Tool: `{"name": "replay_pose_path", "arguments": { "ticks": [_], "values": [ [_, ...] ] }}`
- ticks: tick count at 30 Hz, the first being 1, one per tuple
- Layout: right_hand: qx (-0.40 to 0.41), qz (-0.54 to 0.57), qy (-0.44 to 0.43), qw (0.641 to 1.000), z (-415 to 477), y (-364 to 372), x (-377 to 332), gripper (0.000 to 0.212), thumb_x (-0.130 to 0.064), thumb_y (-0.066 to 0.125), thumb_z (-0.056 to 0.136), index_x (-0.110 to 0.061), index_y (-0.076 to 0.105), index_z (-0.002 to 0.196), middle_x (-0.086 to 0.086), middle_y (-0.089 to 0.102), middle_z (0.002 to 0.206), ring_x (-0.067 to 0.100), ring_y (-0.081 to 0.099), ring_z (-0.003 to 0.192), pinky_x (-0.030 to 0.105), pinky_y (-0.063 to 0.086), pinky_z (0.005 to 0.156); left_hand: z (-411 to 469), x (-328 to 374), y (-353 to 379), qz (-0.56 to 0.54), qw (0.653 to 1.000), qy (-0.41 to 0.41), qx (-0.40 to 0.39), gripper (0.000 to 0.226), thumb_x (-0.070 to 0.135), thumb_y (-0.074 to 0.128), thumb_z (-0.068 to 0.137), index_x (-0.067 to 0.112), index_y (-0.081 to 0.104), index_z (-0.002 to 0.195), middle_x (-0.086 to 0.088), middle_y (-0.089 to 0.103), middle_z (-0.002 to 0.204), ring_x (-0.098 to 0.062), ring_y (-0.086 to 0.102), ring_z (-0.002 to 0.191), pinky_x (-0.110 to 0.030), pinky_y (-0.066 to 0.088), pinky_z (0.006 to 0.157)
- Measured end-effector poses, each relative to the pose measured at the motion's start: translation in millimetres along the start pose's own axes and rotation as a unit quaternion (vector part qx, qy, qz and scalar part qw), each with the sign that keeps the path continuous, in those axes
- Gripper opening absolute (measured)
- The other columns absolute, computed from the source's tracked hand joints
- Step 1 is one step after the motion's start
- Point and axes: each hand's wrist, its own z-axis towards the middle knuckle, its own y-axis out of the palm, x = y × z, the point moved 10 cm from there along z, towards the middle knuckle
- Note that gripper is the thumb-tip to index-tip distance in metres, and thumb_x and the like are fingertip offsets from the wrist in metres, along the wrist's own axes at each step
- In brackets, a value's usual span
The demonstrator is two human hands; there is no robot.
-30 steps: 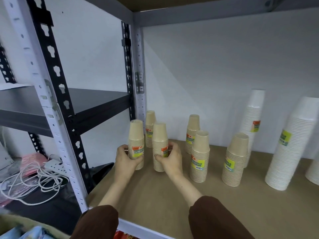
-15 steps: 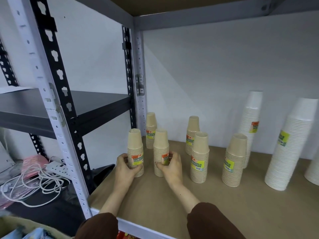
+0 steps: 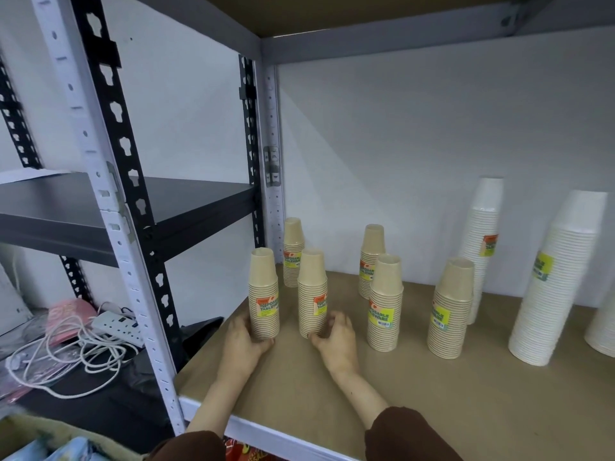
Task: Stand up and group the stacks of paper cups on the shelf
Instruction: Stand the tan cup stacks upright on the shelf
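Several tan paper-cup stacks with yellow labels stand upright on the brown shelf board (image 3: 399, 394). My left hand (image 3: 241, 337) wraps the base of the front-left tan stack (image 3: 264, 294). My right hand (image 3: 334, 337) cups the base of the tan stack beside it (image 3: 312, 291). Both stacks rest on the board. Another tan stack (image 3: 293, 251) stands behind them near the corner post. Three more tan stacks (image 3: 372, 257) (image 3: 385, 301) (image 3: 451, 307) stand to the right. Tall white cup stacks (image 3: 482, 241) (image 3: 559, 281) rise at the far right.
A grey shelf post (image 3: 109, 227) stands at the left front corner. A black shelf (image 3: 186, 201) sits to the left. Below it lie a white power strip (image 3: 114, 324) and coiled cable (image 3: 66, 357). Part of another white stack (image 3: 604, 327) shows at the right edge.
Both held stacks came down onto the shelf board and slightly toward me. My hands slid lower to their bases. The other stacks have not moved.
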Motion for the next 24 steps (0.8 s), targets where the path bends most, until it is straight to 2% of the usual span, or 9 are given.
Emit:
{"name": "replay_pose_path", "arguments": {
  "ticks": [3,6,8,10,13,18,20,24],
  "values": [
    [0.019,-0.009,-0.003,1.0,-5,-7,1,0.046,-0.012,0.066,0.079,-0.004,0.047,0.12,0.011,0.051,0.122,0.022,0.053,0.111,0.025,0.04,0.093,-9,-5,-2,0.01,1.0,-0.021,0.011,0.06,0.006,0.076,0.069,-0.002,0.046,0.12,-0.02,0.052,0.123,-0.032,0.052,0.114,-0.038,0.042,0.097],
    [0.036,-0.013,-0.028,0.999,-13,-16,-2,0.03,-0.011,0.063,0.08,-0.003,0.056,0.109,0.008,0.054,0.105,0.02,0.055,0.094,0.026,0.044,0.09,-23,3,-8,0.03,0.999,-0.004,0.043,0.048,0.005,0.071,0.074,-0.002,0.048,0.116,-0.018,0.053,0.121,-0.031,0.052,0.112,-0.036,0.041,0.093],
    [0.049,-0.003,-0.055,0.997,-21,-26,-7,0.022,-0.01,0.062,0.08,-0.003,0.059,0.101,0.003,0.052,0.094,0.014,0.051,0.082,0.023,0.045,0.082,-35,17,-11,0.04,0.997,0.027,0.059,0.039,0.005,0.067,0.077,-0.001,0.05,0.112,-0.017,0.056,0.116,-0.03,0.054,0.108,-0.036,0.042,0.088],
    [0.061,0.009,-0.083,0.995,-29,-40,-12,0.018,-0.008,0.061,0.081,-0.003,0.061,0.097,0.005,0.056,0.09,0.012,0.05,0.079,0.02,0.041,0.076,-45,37,-9,0.04,0.995,0.066,0.065,0.033,0.007,0.065,0.08,0.001,0.052,0.109,-0.014,0.058,0.111,-0.029,0.056,0.103,-0.034,0.043,0.085],
    [0.089,0.027,-0.119,0.988,-39,-71,-20,0.013,-0.007,0.061,0.081,-0.004,0.062,0.093,0.005,0.059,0.085,0.014,0.052,0.076,0.019,0.04,0.074,-57,72,2,0.013,0.99,0.124,0.059,0.026,0.006,0.064,0.08,0.003,0.055,0.104,-0.006,0.057,0.099,-0.024,0.057,0.092,-0.034,0.045,0.084],
    [0.178,0.043,-0.168,0.969,-50,-150,-35,0.009,-0.003,0.065,0.078,-0.003,0.064,0.087,0.0,0.056,0.08,0.01,0.05,0.063,0.019,0.041,0.07,-75,127,37,-0.011,0.979,0.203,0.017,0.016,0.006,0.063,0.081,0.006,0.059,0.097,-0.001,0.056,0.091,-0.016,0.054,0.081,-0.02,0.04,0.075],
    [0.202,0.039,-0.17,0.964,-48,-179,-36,0.011,-0.003,0.065,0.078,-0.002,0.064,0.089,0.001,0.056,0.081,0.015,0.053,0.068,0.023,0.044,0.072,-85,136,61,0.006,0.976,0.216,-0.017,0.018,0.008,0.062,0.082,0.007,0.06,0.099,-0.004,0.06,0.097,-0.015,0.057,0.086,-0.016,0.037,0.075],
    [0.25,0.015,-0.167,0.954,-44,-231,-33,0.017,-0.003,0.064,0.079,0.001,0.062,0.095,0.008,0.058,0.088,0.017,0.051,0.077,0.016,0.038,0.073,-103,133,114,0.117,0.969,0.189,-0.11,0.029,0.02,0.054,0.087,0.01,0.053,0.114,-0.005,0.054,0.121,-0.023,0.056,0.111,-0.031,0.041,0.092]
  ]
}}
